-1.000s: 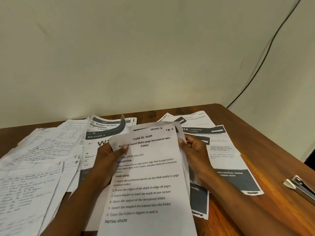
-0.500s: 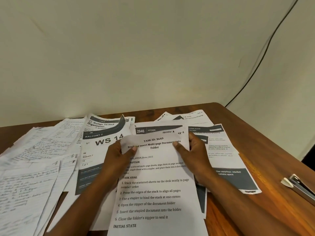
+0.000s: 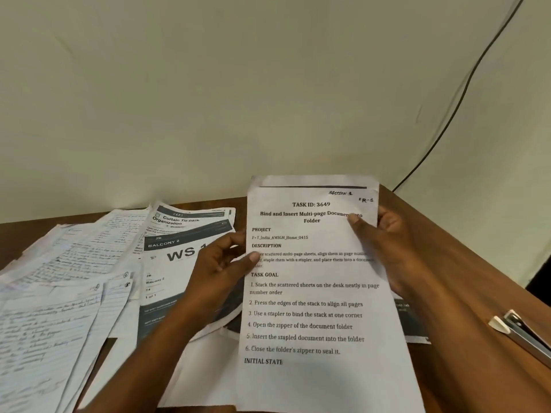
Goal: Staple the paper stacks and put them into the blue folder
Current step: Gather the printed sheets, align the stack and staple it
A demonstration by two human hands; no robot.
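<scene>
Between the hands: a printed paper stack (image 3: 316, 293) is held up, tilted off the wooden table (image 3: 465, 263), its top sheet headed "TASK ID: 3649" with a numbered list below
Left hand (image 3: 220, 272): at the stack's left edge — thumb lying on the front of the top sheet by the "DESCRIPTION" lines, the other fingers loosely curled beside the edge; whether they reach behind the paper cannot be told
Right hand (image 3: 387, 242): gripping the stack's right edge, thumb pressed across the title line on the front, the remaining fingers hidden behind the sheets
Printed sheets (image 3: 185, 251): lying flat just left of the left hand, dark banners reading "BALCONY 2" and "Curtain Tie-back Organization", partly covered by the left wrist
Handwritten pages (image 3: 59, 293): lined sheets fanned out and overlapping along the table's left side
Stapler (image 3: 524, 332): a metal tool with a pale tip at the right edge of the table, well apart from the stack — only part of it in view
Wall (image 3: 238, 84): pale, with a dark cable (image 3: 459, 99) running down toward the table's far corner
</scene>
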